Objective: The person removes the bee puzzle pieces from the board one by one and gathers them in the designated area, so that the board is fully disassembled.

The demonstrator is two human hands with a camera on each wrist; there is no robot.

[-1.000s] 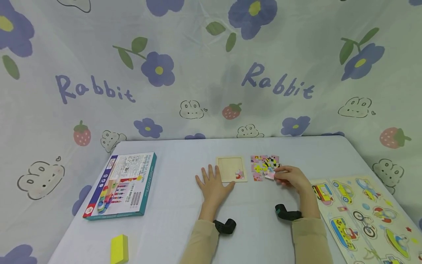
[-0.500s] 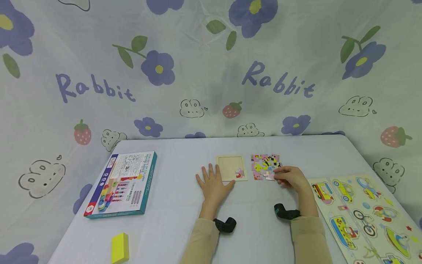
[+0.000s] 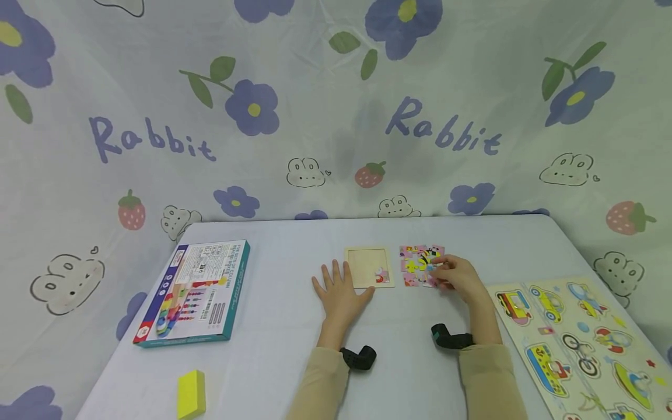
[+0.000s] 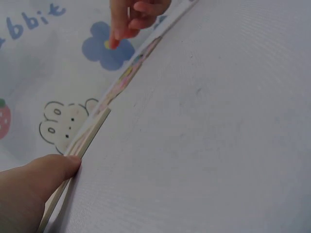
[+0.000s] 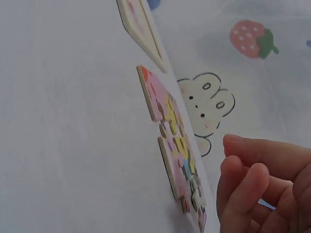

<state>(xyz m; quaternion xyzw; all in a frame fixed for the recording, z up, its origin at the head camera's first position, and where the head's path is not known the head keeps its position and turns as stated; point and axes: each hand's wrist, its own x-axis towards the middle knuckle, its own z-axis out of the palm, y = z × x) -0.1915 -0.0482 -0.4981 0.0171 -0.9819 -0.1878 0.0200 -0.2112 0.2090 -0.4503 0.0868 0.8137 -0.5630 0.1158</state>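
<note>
My left hand (image 3: 338, 297) lies spread on the table, fingers apart. Its thumb (image 4: 65, 165) touches the near edge of a square wooden puzzle tray (image 3: 362, 249), which has one pink puzzle piece (image 3: 381, 276) in its lower right corner. To the right of the tray, several pink and yellow puzzle pieces (image 3: 415, 265) lie together on the table in a rough square with gaps. Over their right side hovers my right hand (image 3: 464, 280), its fingers loosely bent. In the right wrist view nothing shows between its fingertips (image 5: 233, 141), which are apart from the pieces.
A boxed toy set (image 3: 194, 294) lies at the left of the table, with a yellow block (image 3: 191, 394) in front of it. A large vehicle puzzle board (image 3: 583, 344) covers the right side. Behind the table hangs a flowered curtain (image 3: 336, 116).
My right hand has moved slightly left and away from me, rising from the pieces' lower right corner. The tilted piece there now lies flatter. My left hand stays in place.
</note>
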